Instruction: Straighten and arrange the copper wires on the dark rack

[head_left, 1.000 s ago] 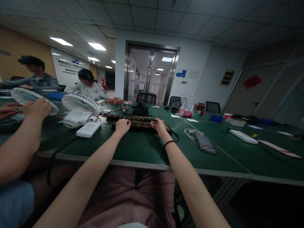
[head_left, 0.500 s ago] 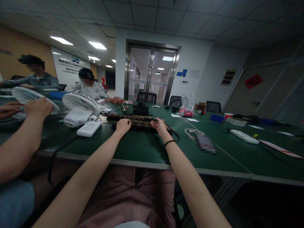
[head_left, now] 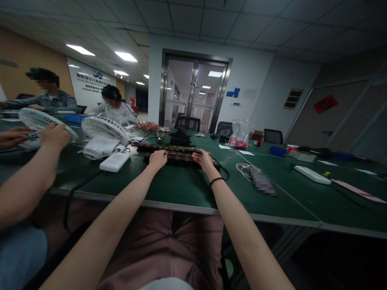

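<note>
In front of me on the green table [head_left: 178,185] lies a flat row of thin, gold-flecked dark strands [head_left: 178,154], too blurred to tell whether they are wires or rods. At its near left edge rests my left hand [head_left: 157,160], fingers curled and pressed together; what they pinch is hidden. My right hand [head_left: 204,159] is closed round a slim black pen-like tool [head_left: 196,150], held nearly level over the right part of the row. A black cord [head_left: 225,171] runs down past the wrist on the right.
Left of me stand a white fan [head_left: 104,139] and a white power bank [head_left: 115,161]. A co-worker's hands [head_left: 56,137] work at another fan [head_left: 45,123]. Behind the strands is a black object [head_left: 180,137]. To the right are a coiled pale cable [head_left: 243,171] and a plastic bag [head_left: 240,135].
The view has shifted slightly. My left and right hands stay almost where they were, on the row of strands and the black tool.
</note>
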Demonstrator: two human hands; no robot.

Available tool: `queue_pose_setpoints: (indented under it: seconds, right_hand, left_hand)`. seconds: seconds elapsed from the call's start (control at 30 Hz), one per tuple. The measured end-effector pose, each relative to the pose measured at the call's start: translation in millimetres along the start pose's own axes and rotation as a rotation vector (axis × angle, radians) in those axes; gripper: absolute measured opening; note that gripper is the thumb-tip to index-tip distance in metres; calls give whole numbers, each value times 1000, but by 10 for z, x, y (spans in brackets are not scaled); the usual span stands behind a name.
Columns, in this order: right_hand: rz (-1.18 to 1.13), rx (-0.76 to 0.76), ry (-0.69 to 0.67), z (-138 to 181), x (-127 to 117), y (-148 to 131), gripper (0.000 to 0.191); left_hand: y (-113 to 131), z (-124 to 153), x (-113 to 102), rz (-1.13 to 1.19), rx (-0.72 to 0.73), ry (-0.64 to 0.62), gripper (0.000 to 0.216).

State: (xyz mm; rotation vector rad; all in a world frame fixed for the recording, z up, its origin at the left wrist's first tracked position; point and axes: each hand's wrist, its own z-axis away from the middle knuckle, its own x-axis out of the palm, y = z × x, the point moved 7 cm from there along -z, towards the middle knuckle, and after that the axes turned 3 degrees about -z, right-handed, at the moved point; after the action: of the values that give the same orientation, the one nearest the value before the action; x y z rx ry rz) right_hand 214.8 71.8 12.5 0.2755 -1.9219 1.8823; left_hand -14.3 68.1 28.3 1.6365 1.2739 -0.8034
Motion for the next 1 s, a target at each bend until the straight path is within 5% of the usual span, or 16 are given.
queue_pose_setpoints:
  seconds: [1.0]
  right_hand:
    - [4,9,-2,39,21,-20,17]
  left_hand:
    - [3,10,2,-4,-15,-7,36]
